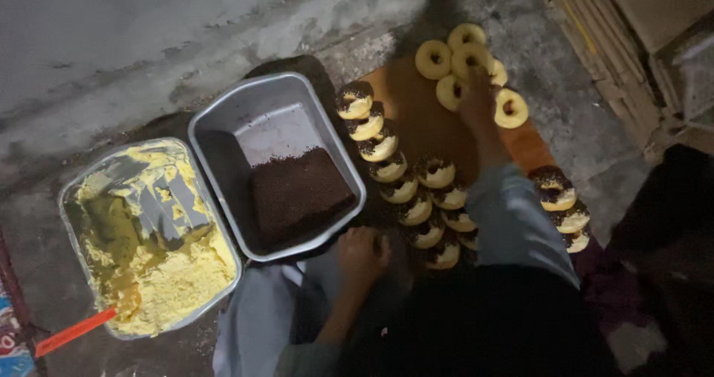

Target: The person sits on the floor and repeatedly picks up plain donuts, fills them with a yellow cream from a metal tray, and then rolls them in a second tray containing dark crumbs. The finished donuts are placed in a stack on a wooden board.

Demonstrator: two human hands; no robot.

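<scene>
My right hand [476,98] reaches to the far end of a brown board [416,117] and closes on a plain yellow doughnut [470,56] among several plain ones [433,59]. Two rows of doughnuts topped with dark sprinkles [379,146] run along the board towards me. My left hand [363,254] rests curled into a fist, with nothing in it, by the near corner of a metal tray [223,117] that holds dark sprinkles [297,195].
A second metal tray [74,191] at the left holds yellow cream [178,280], with an orange-red handle [74,331] sticking out. More sprinkled doughnuts [554,187] lie right of my right forearm. Flattened cardboard [595,27] sits at the top right on a concrete floor.
</scene>
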